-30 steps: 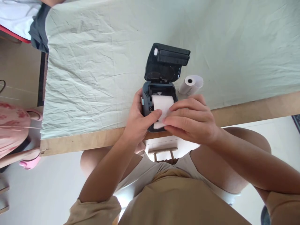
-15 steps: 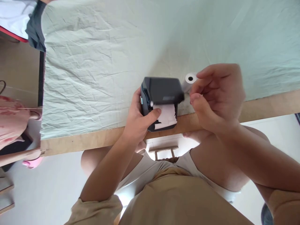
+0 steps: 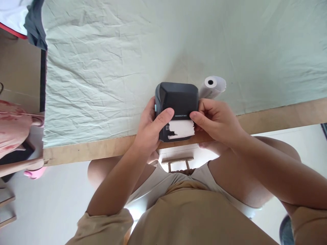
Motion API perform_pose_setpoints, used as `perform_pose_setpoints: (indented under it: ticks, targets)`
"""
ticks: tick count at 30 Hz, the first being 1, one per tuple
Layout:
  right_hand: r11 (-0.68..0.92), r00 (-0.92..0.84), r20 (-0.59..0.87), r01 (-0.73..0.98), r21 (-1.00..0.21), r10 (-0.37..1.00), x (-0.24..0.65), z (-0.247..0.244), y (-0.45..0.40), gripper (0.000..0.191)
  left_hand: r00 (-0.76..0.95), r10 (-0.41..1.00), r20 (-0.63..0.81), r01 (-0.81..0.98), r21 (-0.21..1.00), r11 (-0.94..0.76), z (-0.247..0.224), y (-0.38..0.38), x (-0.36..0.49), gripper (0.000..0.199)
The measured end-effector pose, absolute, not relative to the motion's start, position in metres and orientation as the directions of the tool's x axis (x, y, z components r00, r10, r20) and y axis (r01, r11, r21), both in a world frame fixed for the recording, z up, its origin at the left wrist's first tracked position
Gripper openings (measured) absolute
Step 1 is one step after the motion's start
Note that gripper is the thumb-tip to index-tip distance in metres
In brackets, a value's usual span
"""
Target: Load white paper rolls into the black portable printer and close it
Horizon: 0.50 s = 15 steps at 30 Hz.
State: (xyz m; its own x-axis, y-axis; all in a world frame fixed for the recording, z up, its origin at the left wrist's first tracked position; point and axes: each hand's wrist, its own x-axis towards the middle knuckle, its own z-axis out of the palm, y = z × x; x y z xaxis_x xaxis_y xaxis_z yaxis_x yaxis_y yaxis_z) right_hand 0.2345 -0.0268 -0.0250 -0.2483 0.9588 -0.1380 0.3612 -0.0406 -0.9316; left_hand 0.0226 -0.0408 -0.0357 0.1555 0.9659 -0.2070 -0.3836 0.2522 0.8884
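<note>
A dark label printer is held between both hands near the table's front edge. Its lid is down, and a strip of white paper with a ragged, torn end sticks out below the lid. My left hand wraps the printer's left side, thumb on the lid's lower left corner. At the opposite side my right hand grips the lower right corner of the lid, thumb on top and fingers curled beside it. Just behind the right hand lies a white paper roll with a dark core and a loose end.
A pale green cloth with creases covers the table, whose wooden edge runs along the front. Dark and white fabric is at the far left corner. Below the table stands a wooden stool.
The printer's lid, raised before, is now down over the paper. My right hand has come left and down from the air onto the printer's right side, uncovering more of the paper roll.
</note>
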Motion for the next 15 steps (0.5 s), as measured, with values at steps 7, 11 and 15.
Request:
perform_pose_setpoints:
  ticks: [7,11,15]
  targets:
    - [0.066,-0.242,-0.028,0.372,-0.926,0.97,0.231,-0.03,-0.028,0.053,0.143,0.967,-0.212,-0.366,0.896,0.251,-0.036,-0.043,0.024,0.049]
    - [0.072,-0.232,-0.015,0.365,-0.928,0.973,0.232,-0.032,-0.027,0.058,0.123,0.974,-0.189,-0.38,0.898,0.222,-0.041,-0.041,0.025,0.047]
    - [0.095,-0.28,0.004,0.31,-0.946,0.96,0.236,-0.041,-0.026,0.056,0.082,0.98,-0.183,-0.414,0.888,0.2,-0.044,-0.035,0.029,0.038]
